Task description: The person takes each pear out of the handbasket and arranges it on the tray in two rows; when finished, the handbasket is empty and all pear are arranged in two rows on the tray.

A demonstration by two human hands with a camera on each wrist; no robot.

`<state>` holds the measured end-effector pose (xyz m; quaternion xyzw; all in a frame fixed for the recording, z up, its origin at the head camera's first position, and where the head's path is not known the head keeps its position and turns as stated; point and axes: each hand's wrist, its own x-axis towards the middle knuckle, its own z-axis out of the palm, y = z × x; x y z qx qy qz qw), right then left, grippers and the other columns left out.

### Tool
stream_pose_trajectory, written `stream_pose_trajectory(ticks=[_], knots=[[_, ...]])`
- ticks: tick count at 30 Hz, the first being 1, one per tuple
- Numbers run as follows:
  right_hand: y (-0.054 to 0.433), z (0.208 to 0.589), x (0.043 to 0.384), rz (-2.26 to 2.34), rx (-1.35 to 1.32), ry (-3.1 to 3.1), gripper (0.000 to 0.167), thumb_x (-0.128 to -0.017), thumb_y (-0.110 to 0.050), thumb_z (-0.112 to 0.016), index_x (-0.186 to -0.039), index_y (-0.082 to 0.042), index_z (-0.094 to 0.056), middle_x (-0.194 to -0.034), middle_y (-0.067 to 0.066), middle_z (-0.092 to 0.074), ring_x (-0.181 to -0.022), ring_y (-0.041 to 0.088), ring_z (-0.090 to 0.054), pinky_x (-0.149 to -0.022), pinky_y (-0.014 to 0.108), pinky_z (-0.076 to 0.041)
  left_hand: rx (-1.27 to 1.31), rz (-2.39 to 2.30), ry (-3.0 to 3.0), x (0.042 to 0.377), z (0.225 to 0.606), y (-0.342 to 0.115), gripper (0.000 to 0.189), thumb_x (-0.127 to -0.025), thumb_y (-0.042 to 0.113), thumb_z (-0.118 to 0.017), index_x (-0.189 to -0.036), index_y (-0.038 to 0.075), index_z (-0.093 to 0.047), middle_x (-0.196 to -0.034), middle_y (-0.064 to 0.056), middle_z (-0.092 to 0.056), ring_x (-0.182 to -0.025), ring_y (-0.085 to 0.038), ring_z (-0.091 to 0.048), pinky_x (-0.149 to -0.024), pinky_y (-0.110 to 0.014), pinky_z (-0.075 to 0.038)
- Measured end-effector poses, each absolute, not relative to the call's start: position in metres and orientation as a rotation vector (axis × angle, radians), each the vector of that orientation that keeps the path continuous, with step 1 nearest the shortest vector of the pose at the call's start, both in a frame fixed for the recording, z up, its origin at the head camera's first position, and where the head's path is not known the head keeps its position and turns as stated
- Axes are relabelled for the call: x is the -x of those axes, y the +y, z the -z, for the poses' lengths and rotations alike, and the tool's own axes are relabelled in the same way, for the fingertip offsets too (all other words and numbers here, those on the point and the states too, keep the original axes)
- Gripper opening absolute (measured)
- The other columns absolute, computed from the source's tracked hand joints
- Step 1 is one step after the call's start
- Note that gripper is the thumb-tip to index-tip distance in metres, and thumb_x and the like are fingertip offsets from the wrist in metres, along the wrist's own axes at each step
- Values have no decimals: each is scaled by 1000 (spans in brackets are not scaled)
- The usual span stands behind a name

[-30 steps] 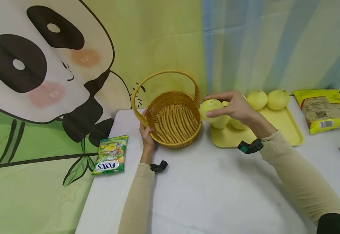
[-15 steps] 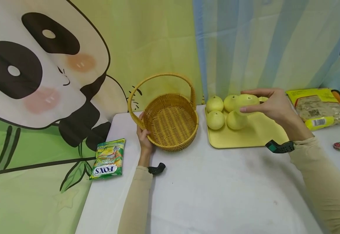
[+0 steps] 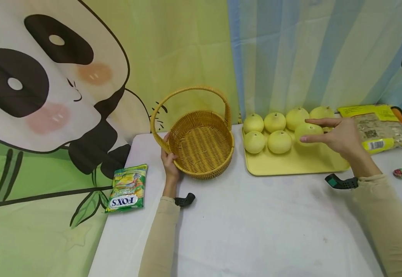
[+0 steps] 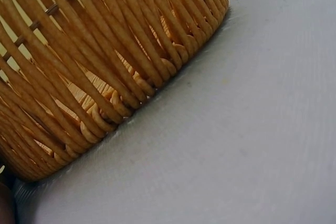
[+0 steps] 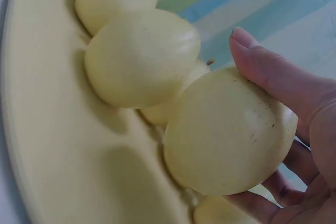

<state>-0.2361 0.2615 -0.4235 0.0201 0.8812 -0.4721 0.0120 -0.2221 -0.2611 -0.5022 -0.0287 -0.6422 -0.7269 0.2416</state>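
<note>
My right hand [image 3: 342, 135] grips a small pale-yellow melon [image 3: 308, 132] at the tray's front row. In the right wrist view, thumb and fingers lie on either side of this melon [image 5: 231, 132], close above the tray; whether it touches the tray is unclear. Several similar melons [image 3: 279, 142] sit in two rows on a yellow tray [image 3: 266, 166]. My left hand [image 3: 170, 163] holds the left side of a round wicker basket [image 3: 202, 175] with an upright handle. Nothing lies in the basket. In the left wrist view, its woven wall [image 4: 105, 56] hides most of that hand.
A green Fox's candy bag [image 3: 128, 187] lies left of the basket. To the tray's right are a yellow-and-clear food packet [image 3: 375, 129] and a lollipop [image 3: 401, 173]. A panda-print curtain [image 3: 194, 50] rises behind the white table [image 3: 249, 223].
My right hand has carried the melon rightward from near the basket and lowered it to the tray's front row. My left hand keeps holding the basket.
</note>
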Motion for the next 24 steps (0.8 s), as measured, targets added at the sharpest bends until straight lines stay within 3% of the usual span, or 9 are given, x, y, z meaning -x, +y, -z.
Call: stream_pose_trajectory(ticks=[5, 11, 16, 18, 20, 24], knots=[[260, 441, 236, 1513, -95, 2687, 73, -79, -49, -91, -142, -19, -70, -162, 13, -51, -148, 36, -45, -103, 36, -42, 75, 1998, -1741, 219, 504, -263, 93, -70, 3, -36, -163, 6, -37, -168, -7, -40, -146, -45, -41, -113, -50, -38], [257, 451, 234, 1439, -161, 2746, 79, -74, -61, -90, -140, -23, -72, -161, 17, -52, -136, 30, -49, -83, 23, -41, 86, 1993, -1737, 217, 505, -262, 92, -71, 2, -36, -163, 9, -39, -168, -7, -40, -146, -44, -40, -113, -50, -37], [255, 452, 235, 1457, -188, 2763, 78, -74, -60, -90, -139, -21, -72, -159, 17, -54, -123, 21, -49, -69, 23, -41, 76, 2005, -1730, 217, 503, -262, 93, -71, 3, -36, -163, 9, -38, -168, -7, -40, -146, -44, -41, -112, -49, -38], [253, 453, 237, 1472, -191, 2784, 77, -73, -60, -91, -137, -21, -74, -157, 17, -56, -121, 16, -49, -69, 23, -39, 75, 2004, -1727, 218, 503, -263, 92, -71, 3, -36, -163, 9, -38, -168, -6, -39, -147, -43, -41, -114, -50, -38], [252, 455, 239, 1495, -182, 2798, 74, -73, -58, -91, -136, -21, -75, -153, 12, -61, -120, 11, -49, -70, 23, -37, 78, 1998, -1727, 218, 502, -264, 92, -71, 3, -36, -163, 9, -39, -168, -6, -40, -148, -41, -41, -116, -51, -36], [253, 459, 240, 1573, -96, 2810, 65, -78, -49, -91, -134, -19, -76, -136, -14, -70, -118, -1, -51, -76, 14, -42, 84, 1994, -1737, 220, 503, -266, 92, -71, 4, -36, -163, 10, -39, -168, -7, -40, -147, -41, -41, -116, -52, -35]])
